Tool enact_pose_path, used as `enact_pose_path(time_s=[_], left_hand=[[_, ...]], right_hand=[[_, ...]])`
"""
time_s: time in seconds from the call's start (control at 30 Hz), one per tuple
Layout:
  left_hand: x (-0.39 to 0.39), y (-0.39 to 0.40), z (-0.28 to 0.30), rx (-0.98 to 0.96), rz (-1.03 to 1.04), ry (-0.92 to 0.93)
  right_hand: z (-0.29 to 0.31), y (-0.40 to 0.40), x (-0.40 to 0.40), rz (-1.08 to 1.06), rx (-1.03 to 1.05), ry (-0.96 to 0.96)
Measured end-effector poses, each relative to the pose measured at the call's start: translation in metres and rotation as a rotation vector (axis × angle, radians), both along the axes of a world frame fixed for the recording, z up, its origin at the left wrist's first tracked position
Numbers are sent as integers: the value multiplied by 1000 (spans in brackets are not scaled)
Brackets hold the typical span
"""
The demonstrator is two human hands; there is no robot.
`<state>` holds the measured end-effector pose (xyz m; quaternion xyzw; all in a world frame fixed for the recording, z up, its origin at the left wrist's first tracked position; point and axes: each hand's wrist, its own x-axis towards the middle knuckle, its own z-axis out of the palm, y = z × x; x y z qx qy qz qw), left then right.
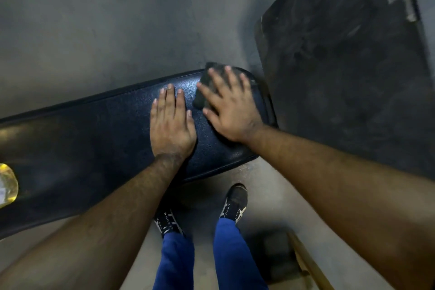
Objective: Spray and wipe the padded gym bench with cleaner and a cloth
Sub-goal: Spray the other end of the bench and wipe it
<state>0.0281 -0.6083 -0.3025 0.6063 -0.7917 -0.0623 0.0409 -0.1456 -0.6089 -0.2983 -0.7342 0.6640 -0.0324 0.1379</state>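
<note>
A long padded bench in dark blue-black vinyl runs from the lower left to the middle right. My left hand lies flat on the pad, fingers straight and together. Just to its right, my right hand presses with spread fingers on a dark cloth near the bench's right end. Most of the cloth is hidden under the palm. A yellowish, clear bottle shows partly at the left edge, on the bench.
A black rubber mat covers the floor at the right, close to the bench end. My two feet in dark shoes stand on the grey concrete floor in front of the bench. A wooden strip lies at the lower right.
</note>
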Motion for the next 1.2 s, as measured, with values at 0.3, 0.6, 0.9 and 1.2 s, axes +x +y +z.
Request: enact_pose_path(time_s=[0.3, 0.6, 0.9, 1.2], left_hand=[[2, 0, -3, -15, -2, 35], [3, 0, -5, -16, -11, 85], [14, -4, 3, 41, 38, 419], [106, 9, 24, -19, -4, 237]], right_hand=[[0, -15, -13, 34, -27, -62], [-5, 41, -9, 133, -84, -36], [-1, 98, 25, 119, -126, -23], [-1, 108, 85, 67, -146, 5]])
